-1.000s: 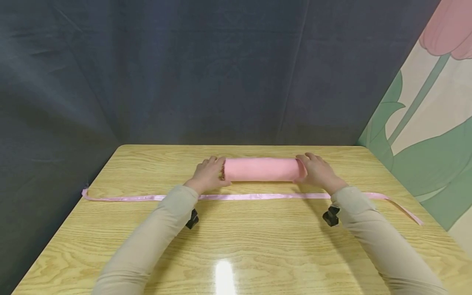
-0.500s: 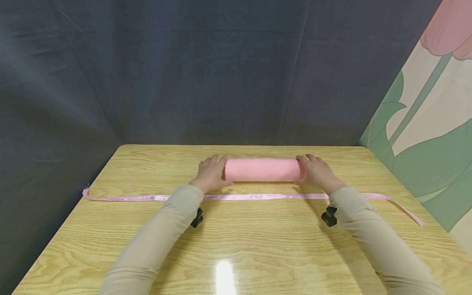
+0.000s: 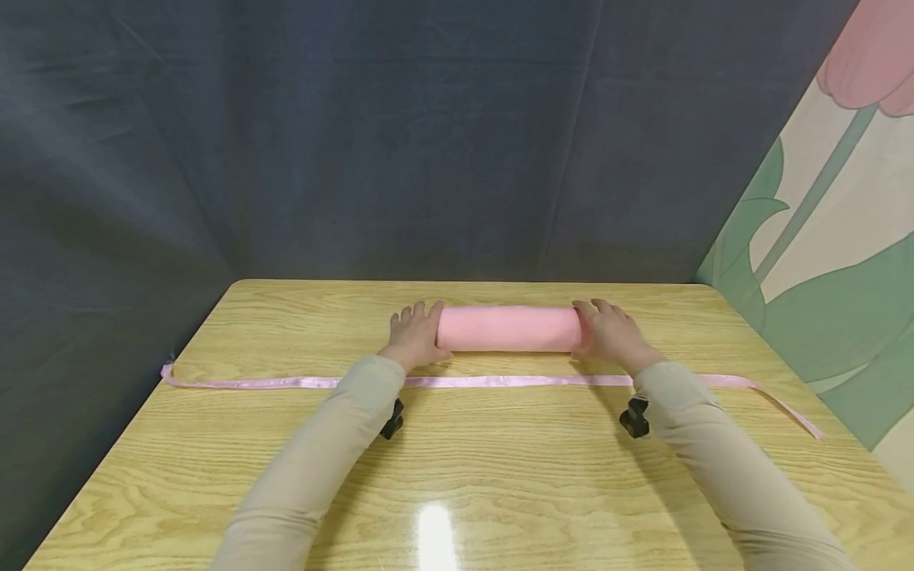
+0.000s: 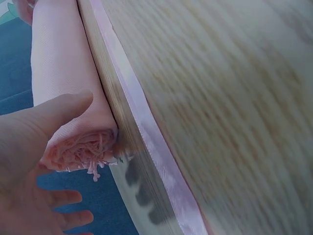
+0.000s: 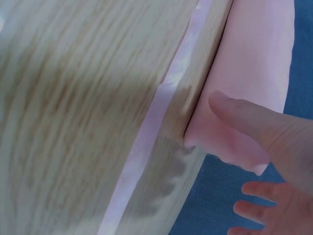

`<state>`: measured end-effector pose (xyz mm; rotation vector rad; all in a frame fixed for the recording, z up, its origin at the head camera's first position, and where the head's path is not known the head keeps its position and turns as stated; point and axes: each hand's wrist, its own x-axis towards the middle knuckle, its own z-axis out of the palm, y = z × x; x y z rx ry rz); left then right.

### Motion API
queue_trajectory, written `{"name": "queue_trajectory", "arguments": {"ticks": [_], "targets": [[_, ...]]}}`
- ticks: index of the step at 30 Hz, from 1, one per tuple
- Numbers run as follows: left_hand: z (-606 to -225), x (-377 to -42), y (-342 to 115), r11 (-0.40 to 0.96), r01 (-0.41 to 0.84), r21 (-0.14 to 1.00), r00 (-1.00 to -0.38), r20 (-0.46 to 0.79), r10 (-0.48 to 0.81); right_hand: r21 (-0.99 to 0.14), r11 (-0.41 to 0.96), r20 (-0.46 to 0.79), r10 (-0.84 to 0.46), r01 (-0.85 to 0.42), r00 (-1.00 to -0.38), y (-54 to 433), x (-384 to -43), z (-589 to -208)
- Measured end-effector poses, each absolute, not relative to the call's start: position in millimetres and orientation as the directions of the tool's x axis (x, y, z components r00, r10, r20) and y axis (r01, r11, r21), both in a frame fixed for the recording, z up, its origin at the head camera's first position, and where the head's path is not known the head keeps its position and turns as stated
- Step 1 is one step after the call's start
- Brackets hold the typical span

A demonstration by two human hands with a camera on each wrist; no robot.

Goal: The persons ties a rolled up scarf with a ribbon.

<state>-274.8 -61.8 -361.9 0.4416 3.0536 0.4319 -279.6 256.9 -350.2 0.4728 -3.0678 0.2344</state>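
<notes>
- A rolled pink towel (image 3: 508,328) lies crosswise on the wooden worktop (image 3: 500,476), toward its far edge and about midway between the left and right sides.
- The left hand (image 3: 414,339) sits at the roll's left end — the thumb lies along the side of the roll, and the fingers (image 4: 68,198) are spread and nearly straight past the end, curled round nothing.
- In the left wrist view that end of the towel (image 4: 73,142) shows loose pink fringe threads, with the thumb touching the cloth just above them.
- The right hand (image 3: 612,333) mirrors it at the roll's right end: the thumb rests on the towel's surface, and the fingers (image 5: 259,191) are extended and loosely parted beyond the end.
- So both hands press in on the two ends with open, relaxed fingers rather than gripping; the roll rests on the worktop between them.
- A long pink ribbon (image 3: 500,381) runs flat across the worktop from its left edge to the right, just on the near side of the towel and parallel to it, not touching it. Both forearms, in beige sleeves (image 3: 314,468), cross over it.
- Behind the worktop hangs a dark blue cloth backdrop (image 3: 357,135); to the right stands a wall painted with a pink tulip and green leaves (image 3: 828,238).
</notes>
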Motion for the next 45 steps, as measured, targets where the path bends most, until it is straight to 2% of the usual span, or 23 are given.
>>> {"name": "queue_trajectory", "arguments": {"ticks": [9,21,27,38,45], "targets": [[-366,-280,-59,0.914,0.253,0.317,-0.965,0.010,0.263,-0.126,0.942,0.065,-0.306,-0.312,-0.950,259,-284,-354],[-367,-284,-57,0.923,0.216,0.318,-0.974,-0.001,0.228,-0.137,0.957,0.037,-0.253,-0.256,-0.967,258,-290,-359],[-368,-285,-55,0.931,0.204,0.304,-0.976,-0.005,0.216,-0.138,0.958,0.043,-0.246,-0.250,-0.968,257,-291,-360],[-370,-288,-52,0.938,0.225,0.262,-0.974,0.032,0.225,-0.096,0.954,0.128,-0.272,-0.285,-0.954,255,-290,-362],[-371,-289,-50,0.946,0.236,0.224,-0.972,0.060,0.228,-0.087,0.956,0.129,-0.267,-0.279,-0.955,254,-290,-363]]}}
